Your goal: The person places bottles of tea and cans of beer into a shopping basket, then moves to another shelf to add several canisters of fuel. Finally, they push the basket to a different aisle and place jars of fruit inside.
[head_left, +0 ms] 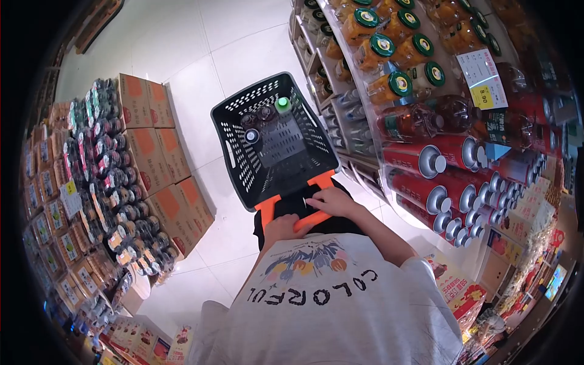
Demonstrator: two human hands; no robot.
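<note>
In front of me is a dark shopping basket cart [222, 143] with perforated sides and an orange handle [313, 220]. My left hand [283, 227] is wrapped round the left part of the handle. Toward the handle's right end, my right hand [334, 201] is closed on it, its fingers partly hidden. Inside the basket, a green-capped bottle [283, 105] stands at the far right corner. Nearer the left wall is a dark bottle with a pale cap [252, 135]. Dark round items [262, 115], too blurred to name, lie by the far wall.
To the right, a shelf holds green-lidded jars [391, 85], dark drink bottles [413, 121] and red cans [420, 159], with a price sign [482, 79]. Stacked cardboard boxes [159, 161] and packaged goods [100, 158] line the left. Pale tiled floor [198, 91] runs between them.
</note>
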